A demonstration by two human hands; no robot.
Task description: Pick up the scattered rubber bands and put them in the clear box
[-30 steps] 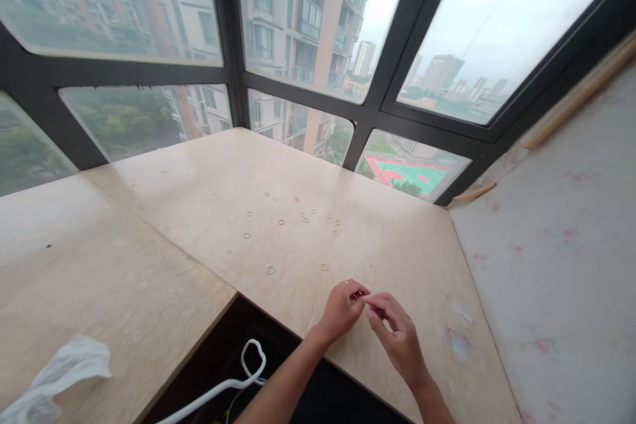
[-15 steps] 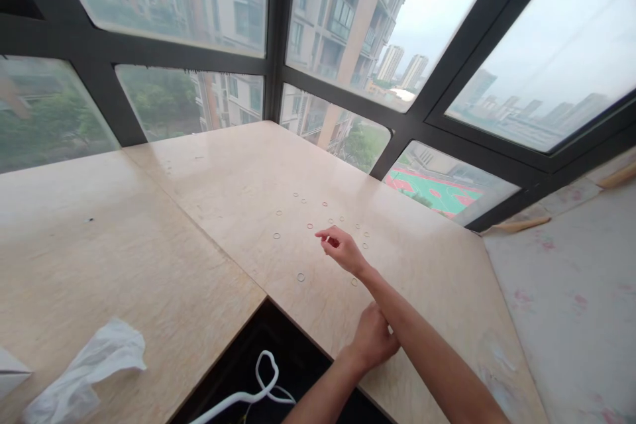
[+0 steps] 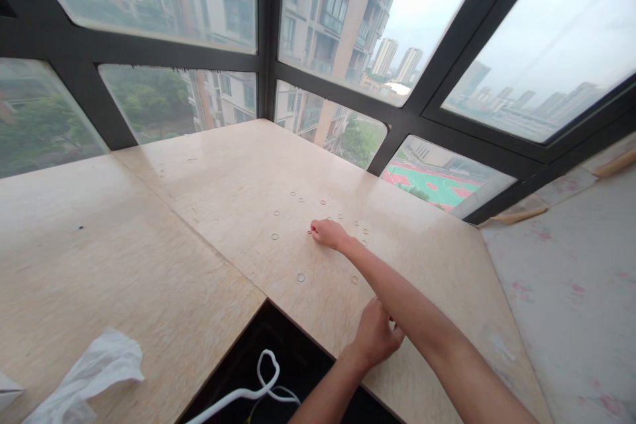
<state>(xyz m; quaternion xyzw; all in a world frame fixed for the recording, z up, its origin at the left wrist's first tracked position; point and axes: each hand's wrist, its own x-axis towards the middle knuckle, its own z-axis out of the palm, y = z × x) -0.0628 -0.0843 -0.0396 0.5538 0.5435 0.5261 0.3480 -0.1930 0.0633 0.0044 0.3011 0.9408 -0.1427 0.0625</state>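
My right hand [image 3: 326, 233] reaches over the middle of the board. Its thumb and forefinger are pinched at a small red rubber band [image 3: 309, 232], only partly seen at the fingertips. My left hand [image 3: 378, 332] is curled near the board's front edge, under my right forearm; what its fingers hold, if anything, is hidden. Thin rubber bands lie scattered around my right hand: a dark one [image 3: 301, 277] in front, a yellowish one [image 3: 354, 280] to the front right, a greenish one [image 3: 275, 236] to the left, a second red one [image 3: 322, 203] beyond, and several more.
The pale wood-look board [image 3: 223, 179] has a seam on the left and a dark opening [image 3: 248, 344] in front, with a white cable [image 3: 233, 397] inside. A crumpled tissue [image 3: 99, 364] lies at lower left. Framed windows [image 3: 328, 119] border the back; a flowered wall [image 3: 571, 291] stands right.
My right hand has come down and slightly left, and its fingers have closed at the red rubber band, which has shifted a little towards me. My left hand stays nearly in place.
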